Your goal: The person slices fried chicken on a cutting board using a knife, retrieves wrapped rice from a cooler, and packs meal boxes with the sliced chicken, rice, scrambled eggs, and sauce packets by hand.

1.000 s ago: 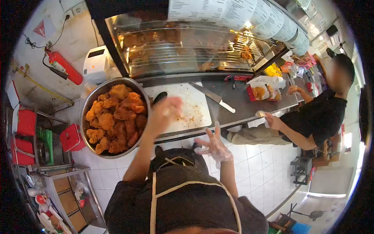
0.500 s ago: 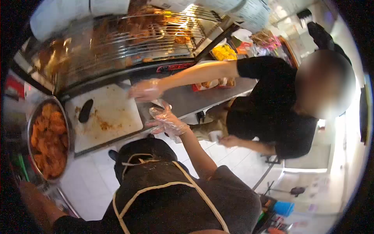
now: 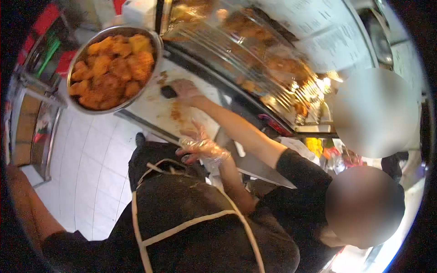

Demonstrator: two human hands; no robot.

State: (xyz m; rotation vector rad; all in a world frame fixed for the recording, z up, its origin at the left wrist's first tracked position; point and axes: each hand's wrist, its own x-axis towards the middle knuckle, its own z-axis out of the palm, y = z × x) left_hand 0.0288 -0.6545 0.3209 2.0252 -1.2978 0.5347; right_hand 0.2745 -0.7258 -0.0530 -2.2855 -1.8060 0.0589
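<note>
Keeping the gloved right hand (image 3: 202, 148) released, fingers parted, at the cutting board's (image 3: 154, 108) near right corner; keeping the left hand beyond view, so not telling its grip. Seeing a co-worker's hand (image 3: 185, 91) nearing a black object (image 3: 168, 92) mid-board, and fried pieces (image 3: 111, 73) filling a metal bowl (image 3: 157, 48) at the board's left end.

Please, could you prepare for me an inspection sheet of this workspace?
Surface: white cutting board, stained.
Job's things: metal bowl full of orange-brown food pieces.
Clutter: food residue on the board; a black object there, with a co-worker's hand at it.
Hands: right hand in a clear glove, fingers spread, nothing seen held; left hand out of view.
Cables: nothing seen.
Surroundings: display cabinet behind the board; white tiled floor.
</note>
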